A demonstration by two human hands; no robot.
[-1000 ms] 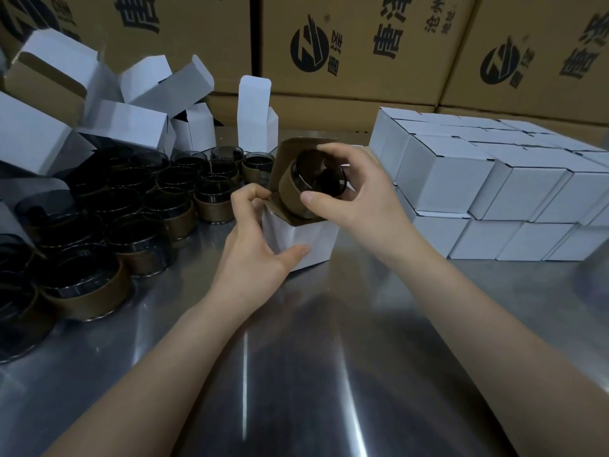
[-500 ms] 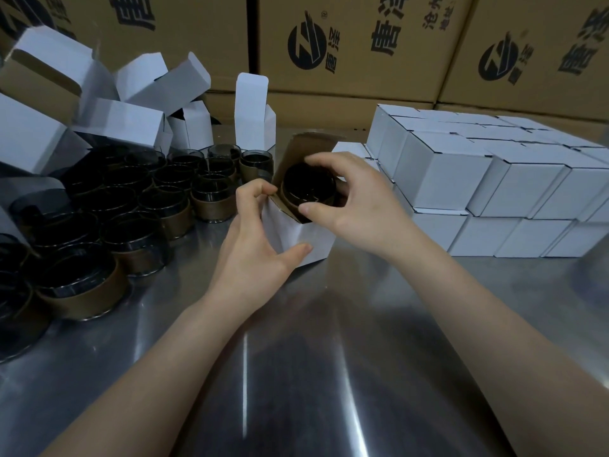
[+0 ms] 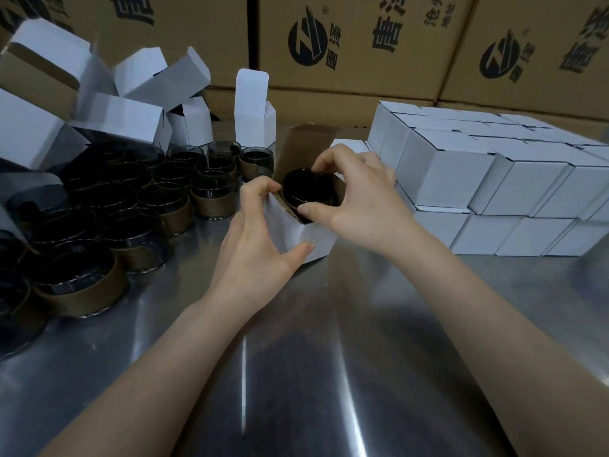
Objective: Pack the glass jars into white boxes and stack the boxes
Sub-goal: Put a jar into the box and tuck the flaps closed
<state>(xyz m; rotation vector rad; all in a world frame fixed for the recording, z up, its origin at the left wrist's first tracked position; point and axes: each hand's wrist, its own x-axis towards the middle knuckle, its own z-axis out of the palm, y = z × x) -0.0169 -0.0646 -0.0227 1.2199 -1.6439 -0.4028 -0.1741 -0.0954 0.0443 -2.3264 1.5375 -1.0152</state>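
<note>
Far left, a heap of empty white boxes (image 3: 125, 123), flaps open, brown insides showing, tipped every which way. Just nearer than the heap, glass jars (image 3: 131, 206) crowd the left of the steel table (image 3: 329, 374): dark glass, brown band round the lower part, upright, many touching. Behind the far jars a lone box (image 3: 255, 120) stands on end with its tall flap up. Centre: your left hand (image 3: 260, 249) grips the open white box (image 3: 309, 237), thumb pressed on the near face, index finger curled over the top left edge, other fingers hidden behind the box. The box sits on the table, turned corner-on to you, its brown-lined flap (image 3: 306, 143) standing up on the far side. The jar (image 3: 308, 189) is in the box mouth, upright, rim about level with the opening; how deep it sits you cannot tell. Your right hand (image 3: 359, 206) comes in from the right and pinches the jar at the rim, thumb on the near side, fingers curled over the far side. Right: closed white boxes (image 3: 478, 179) stacked two layers high in tight rows, the nearest just beside your right hand. Along the far wall, brown cartons (image 3: 346, 44) with black printed logos and characters
</note>
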